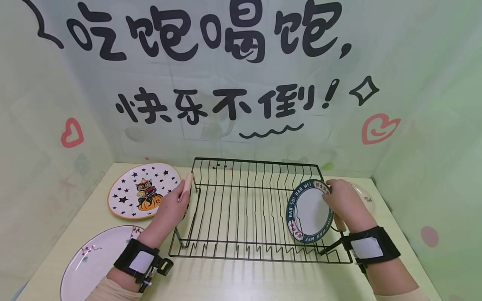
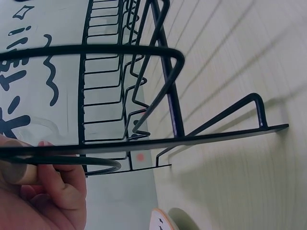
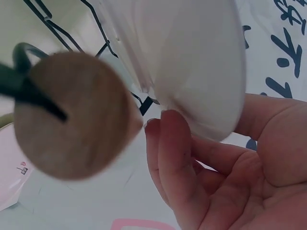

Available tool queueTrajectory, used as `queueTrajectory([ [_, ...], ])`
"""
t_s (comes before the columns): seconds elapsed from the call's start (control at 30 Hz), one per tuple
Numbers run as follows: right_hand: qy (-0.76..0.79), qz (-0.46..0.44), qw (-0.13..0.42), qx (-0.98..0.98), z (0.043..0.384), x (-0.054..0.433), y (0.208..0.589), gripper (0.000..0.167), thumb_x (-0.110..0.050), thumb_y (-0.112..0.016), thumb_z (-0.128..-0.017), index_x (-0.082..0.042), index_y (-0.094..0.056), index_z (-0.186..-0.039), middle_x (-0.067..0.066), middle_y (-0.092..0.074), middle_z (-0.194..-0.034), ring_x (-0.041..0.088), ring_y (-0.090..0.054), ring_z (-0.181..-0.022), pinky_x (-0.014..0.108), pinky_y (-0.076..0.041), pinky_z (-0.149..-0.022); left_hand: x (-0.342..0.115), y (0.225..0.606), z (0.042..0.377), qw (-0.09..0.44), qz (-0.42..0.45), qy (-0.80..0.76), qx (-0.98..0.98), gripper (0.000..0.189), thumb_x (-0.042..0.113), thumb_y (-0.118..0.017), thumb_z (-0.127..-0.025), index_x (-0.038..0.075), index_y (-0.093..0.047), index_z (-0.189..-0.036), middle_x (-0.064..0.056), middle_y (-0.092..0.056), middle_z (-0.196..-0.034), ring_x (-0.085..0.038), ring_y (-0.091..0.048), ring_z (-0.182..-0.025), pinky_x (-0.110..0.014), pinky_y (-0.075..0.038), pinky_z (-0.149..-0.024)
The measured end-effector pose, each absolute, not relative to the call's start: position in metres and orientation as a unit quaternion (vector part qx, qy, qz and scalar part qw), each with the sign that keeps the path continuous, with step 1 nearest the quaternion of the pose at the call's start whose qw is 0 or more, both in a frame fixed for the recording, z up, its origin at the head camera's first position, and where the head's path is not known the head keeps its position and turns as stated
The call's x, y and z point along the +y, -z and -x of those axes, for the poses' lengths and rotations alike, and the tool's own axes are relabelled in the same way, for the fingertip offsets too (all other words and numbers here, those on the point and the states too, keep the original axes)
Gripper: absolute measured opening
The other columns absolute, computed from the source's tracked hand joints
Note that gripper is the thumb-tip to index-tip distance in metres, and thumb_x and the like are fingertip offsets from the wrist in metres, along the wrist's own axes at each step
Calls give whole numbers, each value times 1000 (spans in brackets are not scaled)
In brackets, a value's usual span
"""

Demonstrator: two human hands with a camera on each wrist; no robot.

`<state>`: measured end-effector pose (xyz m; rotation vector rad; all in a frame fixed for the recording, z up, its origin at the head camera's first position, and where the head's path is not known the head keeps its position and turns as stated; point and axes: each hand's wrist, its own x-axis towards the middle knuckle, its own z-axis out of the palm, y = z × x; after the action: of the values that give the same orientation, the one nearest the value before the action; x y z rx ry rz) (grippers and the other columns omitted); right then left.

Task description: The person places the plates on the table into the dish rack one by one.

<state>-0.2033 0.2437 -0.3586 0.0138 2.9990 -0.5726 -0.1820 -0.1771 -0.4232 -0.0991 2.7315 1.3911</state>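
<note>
A black wire dish rack [image 1: 260, 259] stands in the middle of the table, with a wooden handle at each end. My left hand [image 1: 171, 209] grips the left wooden handle [image 1: 188, 182], its fingers curled round it in the left wrist view. At the rack's right end, my right hand [image 1: 348, 202] pinches the edge of a small round plate [image 1: 311, 211]. The plate has a white centre and a dark teal rim with lettering, and it stands tilted up over the wires. In the right wrist view, the plate's pale underside [image 3: 201, 57] shows beside the right wooden handle [image 3: 72, 120].
At the back left lies an oval plate [image 1: 129, 186] with stars and a cartoon figure. A large white plate [image 1: 86, 267] with a flower sprig lies nearer, partly behind my left forearm. Another pale plate [image 1: 364, 196] shows behind my right hand. Printed cloth walls surround the table.
</note>
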Motion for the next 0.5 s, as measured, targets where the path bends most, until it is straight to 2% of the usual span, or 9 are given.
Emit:
queueTrajectory([
  [0.27,177,1,31,984,196,252,351,52,-24,-53,-94,14,-47,-129,30,-59,-112,45,-54,-104,53,-47,-85,-177,423,182,36,34,-452,891,56,28,-36,-103,10,-17,-152,-19,-56,-90,-15,-51,-60,-27,-44,-47],
  [0.5,190,13,36,981,188,265,347,55,-30,-51,-96,14,-47,-129,29,-60,-111,43,-57,-101,51,-48,-81,-176,423,183,37,36,-450,892,56,29,-36,-103,10,-17,-152,-17,-55,-87,-15,-52,-61,-27,-44,-47],
])
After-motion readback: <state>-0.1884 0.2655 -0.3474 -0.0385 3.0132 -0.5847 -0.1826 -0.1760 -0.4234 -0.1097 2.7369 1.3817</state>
